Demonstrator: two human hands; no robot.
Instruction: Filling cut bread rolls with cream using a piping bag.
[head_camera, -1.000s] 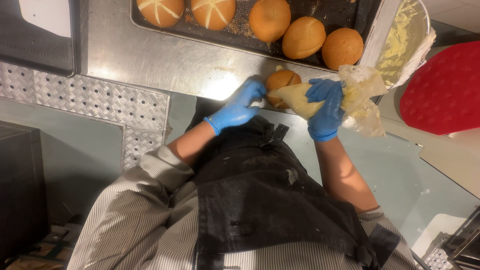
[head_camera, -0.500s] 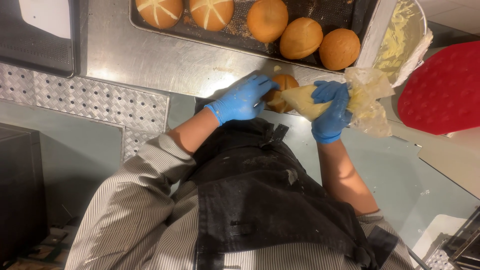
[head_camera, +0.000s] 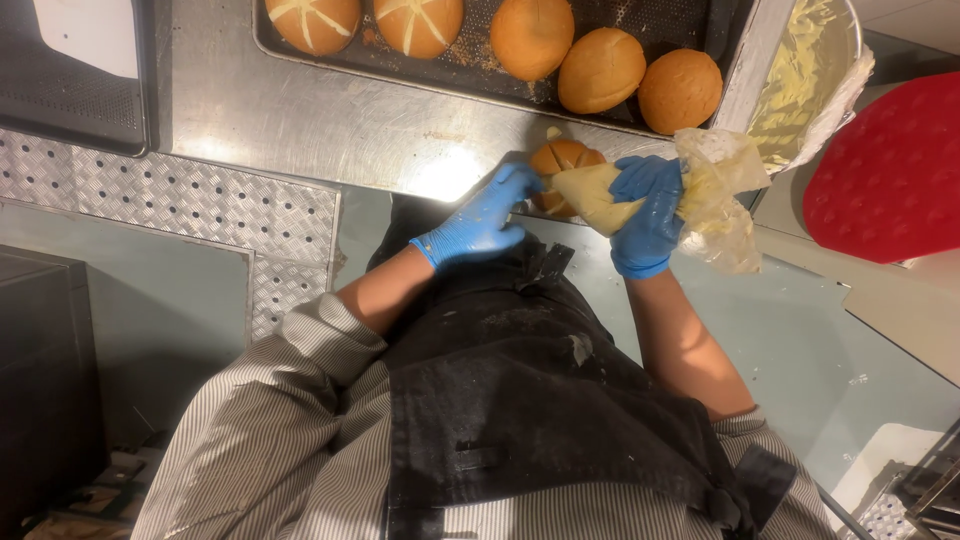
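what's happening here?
A person in blue gloves and a dark apron stands at a steel counter. The left hand steadies a cut bun at the counter's edge. The right hand has its grip around a piping bag of pale cream, tip pointed into the bun. Behind them, a baking tray holds five more buns; a cream-smeared bowl sits beside it.

Glossy steel counter (head_camera: 330, 120); crinkly clear plastic piping bag (head_camera: 715, 195); matt black cloth apron (head_camera: 540, 410).
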